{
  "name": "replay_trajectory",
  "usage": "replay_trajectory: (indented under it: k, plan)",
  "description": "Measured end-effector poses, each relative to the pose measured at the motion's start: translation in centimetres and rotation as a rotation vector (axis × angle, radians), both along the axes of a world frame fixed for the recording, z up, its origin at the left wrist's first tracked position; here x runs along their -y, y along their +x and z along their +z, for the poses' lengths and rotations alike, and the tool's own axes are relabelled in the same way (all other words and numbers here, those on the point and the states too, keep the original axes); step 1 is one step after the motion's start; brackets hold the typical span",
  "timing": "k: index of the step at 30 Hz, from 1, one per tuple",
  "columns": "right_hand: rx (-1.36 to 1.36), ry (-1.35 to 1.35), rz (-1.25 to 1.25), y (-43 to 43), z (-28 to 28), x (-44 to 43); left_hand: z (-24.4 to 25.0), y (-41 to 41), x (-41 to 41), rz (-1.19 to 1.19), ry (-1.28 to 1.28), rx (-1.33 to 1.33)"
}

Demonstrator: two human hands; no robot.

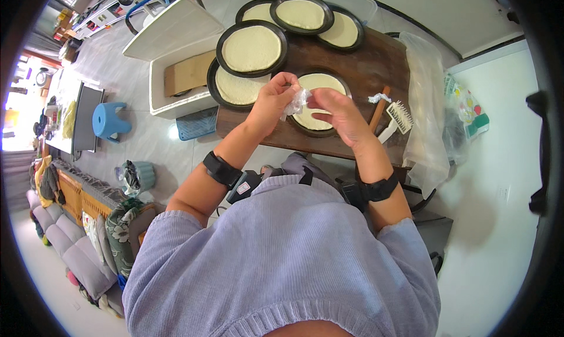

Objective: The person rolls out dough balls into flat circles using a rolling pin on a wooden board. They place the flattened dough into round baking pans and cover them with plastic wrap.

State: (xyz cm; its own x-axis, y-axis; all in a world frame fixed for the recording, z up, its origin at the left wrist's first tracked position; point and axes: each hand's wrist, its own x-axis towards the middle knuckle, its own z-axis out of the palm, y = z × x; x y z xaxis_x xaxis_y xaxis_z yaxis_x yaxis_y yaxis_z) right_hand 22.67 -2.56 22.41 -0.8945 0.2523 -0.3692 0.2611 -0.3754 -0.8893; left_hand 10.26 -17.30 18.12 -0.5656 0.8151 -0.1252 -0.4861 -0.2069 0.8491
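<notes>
My left hand (278,100) pinches a crumpled piece of clear plastic film (299,102) between thumb and fingers. Just to its right, my right hand (339,112) is slightly blurred, its fingers apart and close to the film; whether they touch it is hard to tell. Beneath both hands lies a round black pan (348,89) on the wooden table, holding a flat disc of pale dough (319,79). The hands cover part of this dough. Right of the right hand are a wooden rolling pin (379,112) and a white spiked dough docker (400,117).
More dough-filled black pans, some overlapping, stand along the far and left parts of the wooden table (304,57). Another crumpled plastic piece (377,98) touches the rolling pin. An opened white foam box (176,106) is at left; plastic sheeting (425,112) hangs at the right edge.
</notes>
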Motion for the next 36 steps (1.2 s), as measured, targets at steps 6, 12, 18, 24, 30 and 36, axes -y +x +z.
replay_trajectory:
  k: [6,12,18,24,30,36]
  plan:
    - [-0.181,-0.510,-0.143,0.2,-1.4,-1.4,1.6,0.4,0.5,-0.031,-0.109,-0.103]
    - [-0.554,-0.979,0.032,1.1,-0.4,-5.7,-0.5,-1.1,3.6,-0.200,-0.016,0.222]
    - [0.053,-0.336,0.169,2.6,-1.7,-0.6,0.5,-3.5,3.7,-0.114,0.502,0.568]
    - [-0.330,-0.609,0.000,1.4,-2.4,-3.2,0.4,-2.6,4.7,-0.270,0.423,0.621]
    - [-0.535,-0.790,-0.410,1.4,-0.8,-6.8,-1.6,-0.7,6.2,-0.361,0.213,0.516]
    - [-0.203,-0.830,-0.224,4.3,-7.1,-1.9,-0.4,-4.8,5.2,-0.094,0.639,0.598]
